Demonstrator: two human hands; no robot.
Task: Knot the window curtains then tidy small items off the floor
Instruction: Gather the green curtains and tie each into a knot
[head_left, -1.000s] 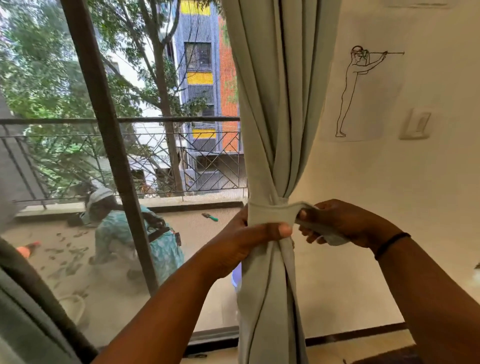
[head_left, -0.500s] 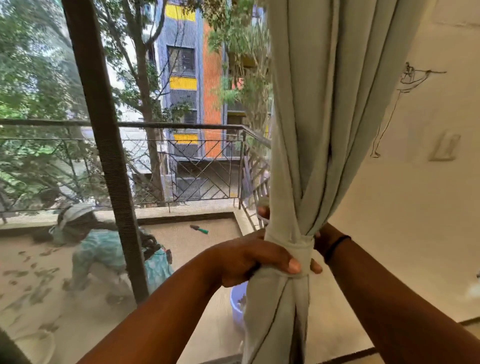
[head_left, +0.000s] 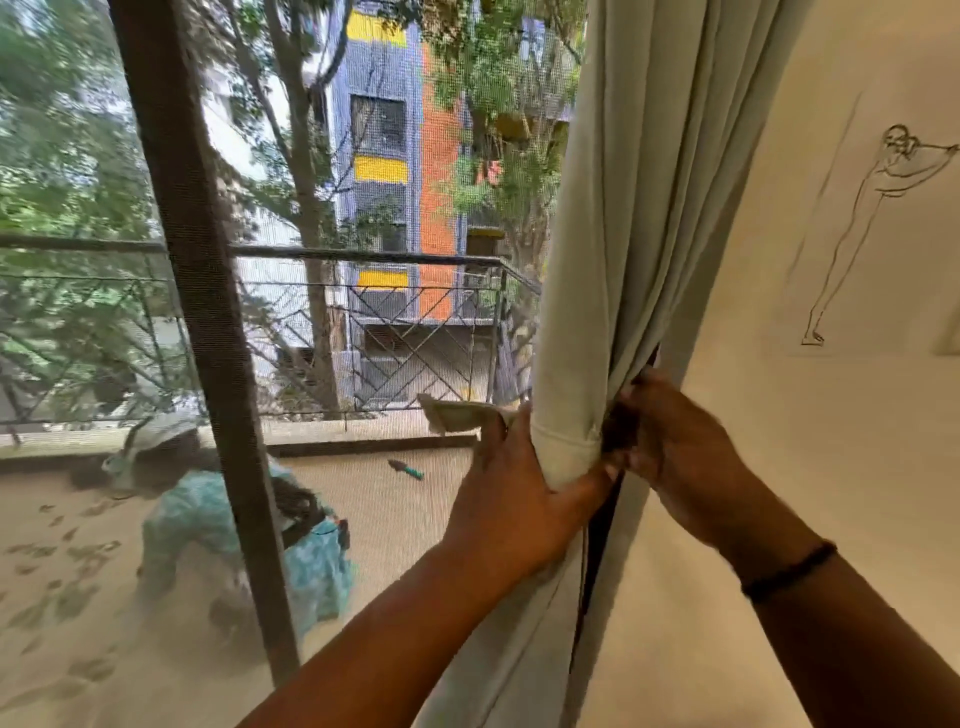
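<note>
This is a room in an upper-floor home. A pale green curtain (head_left: 618, 218) hangs beside a large screened window (head_left: 363, 312) that opens onto a balcony with a metal railing (head_left: 395, 332). A line drawing (head_left: 872, 228) decorates the cream wall (head_left: 779, 467), and an apartment block (head_left: 400, 156) stands among trees outside.

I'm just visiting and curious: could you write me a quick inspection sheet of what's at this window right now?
Surface: window screen, dark frame bar.
Job's things: pale green curtain gathered, wrapped band at hand height; loose end sticks out leftward.
Clutter: nothing seen indoors.
Hands: left hand grips the bundle; right hand holds folds behind it.
Cables: nothing seen.
Surroundings: wall drawing; a person crouching on the balcony.
</note>
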